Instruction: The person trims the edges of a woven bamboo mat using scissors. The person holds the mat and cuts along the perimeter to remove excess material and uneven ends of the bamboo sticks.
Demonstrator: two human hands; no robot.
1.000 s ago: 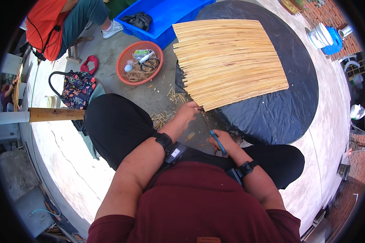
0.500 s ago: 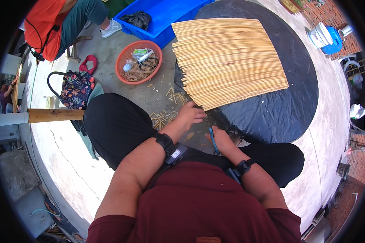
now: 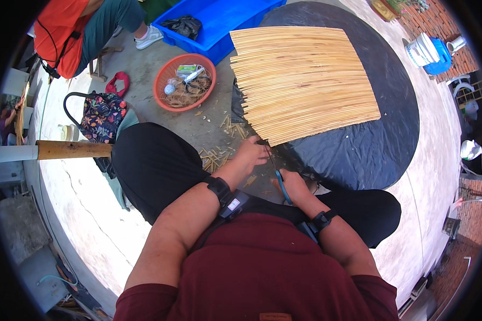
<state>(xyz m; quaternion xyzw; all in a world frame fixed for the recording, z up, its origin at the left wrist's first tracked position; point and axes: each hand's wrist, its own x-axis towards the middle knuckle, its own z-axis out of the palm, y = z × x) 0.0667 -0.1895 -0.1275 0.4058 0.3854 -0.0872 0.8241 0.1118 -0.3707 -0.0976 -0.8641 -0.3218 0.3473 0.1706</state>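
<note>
A mat of thin straw-coloured stalks (image 3: pixel 310 80) lies on black plastic sheeting (image 3: pixel 396 96) in front of me. My left hand (image 3: pixel 250 154) is at the mat's near left corner, fingers curled in; what they pinch, if anything, is too small to make out. Scissors with blue handles (image 3: pixel 282 186) are in my right hand (image 3: pixel 294 187), just below that corner. Their dark blades point up toward the fingertips of my left hand. How far the blades are apart is hard to see.
Short cut stalk pieces (image 3: pixel 213 159) litter the ground left of my hands. Beyond stand an orange basket (image 3: pixel 159 91) with fibres and small items, and a blue tub (image 3: pixel 219 48). A patterned bag (image 3: pixel 103 115) is by my left knee. Another person (image 3: pixel 110 24) sits at the upper left.
The view has shifted slightly. Both hands stay at the mat's near corner, and the scissor blades show a little more plainly beside my left fingertips.
</note>
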